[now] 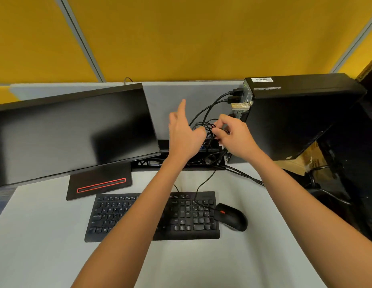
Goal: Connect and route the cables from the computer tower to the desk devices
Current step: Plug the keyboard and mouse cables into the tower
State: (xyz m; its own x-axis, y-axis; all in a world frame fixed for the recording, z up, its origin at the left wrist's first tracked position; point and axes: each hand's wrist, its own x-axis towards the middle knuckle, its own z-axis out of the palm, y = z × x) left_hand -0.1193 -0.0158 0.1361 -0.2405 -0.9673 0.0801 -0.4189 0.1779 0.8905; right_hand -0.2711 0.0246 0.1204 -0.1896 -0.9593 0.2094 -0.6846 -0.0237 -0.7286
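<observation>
right hand [230,134] pinches the thin black cable bundle [205,126], left hand [184,132] spread beside it; light, floppy, tangle-prone, so grip near plugs.

You had yellow partition panels [201,34] with grey frames behind a pale grey desk [233,262]. The monitor [77,129], keyboard [187,217], tower [295,117] and cables [208,109] were black. A red outline marked the monitor's base [101,185], a red wheel the black mouse [233,219].

keyboard [187,217] middle behind left forearm [127,225]
</observation>
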